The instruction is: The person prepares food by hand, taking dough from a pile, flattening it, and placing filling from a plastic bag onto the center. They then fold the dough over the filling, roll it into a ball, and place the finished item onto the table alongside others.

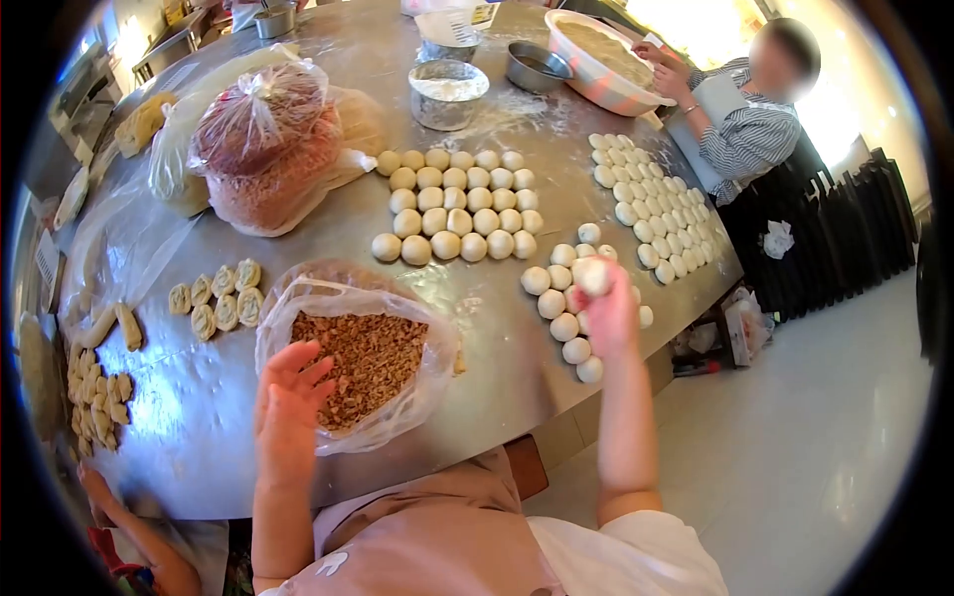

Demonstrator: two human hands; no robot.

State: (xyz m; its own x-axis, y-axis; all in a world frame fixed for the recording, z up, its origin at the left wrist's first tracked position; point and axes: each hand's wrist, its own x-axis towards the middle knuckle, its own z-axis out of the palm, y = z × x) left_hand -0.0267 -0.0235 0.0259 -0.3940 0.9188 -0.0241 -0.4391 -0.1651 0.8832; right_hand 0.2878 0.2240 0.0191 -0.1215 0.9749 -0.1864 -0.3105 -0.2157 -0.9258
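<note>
My right hand is closed round a white dough ball, held above a cluster of similar dough balls on the metal table. Over the near left rim of a clear plastic bag, my left hand is raised with its fingers apart and nothing in them. Brown crumbly filling fills the open bag. Several rows of round dough balls lie beyond it. To the bag's left are a few coiled dough pieces.
Knotted bags of reddish filling stand at the back left. Metal bowls and a large tub are at the far side, near a person in a striped shirt. More dough rows line the right edge. Another person's arm is at lower left.
</note>
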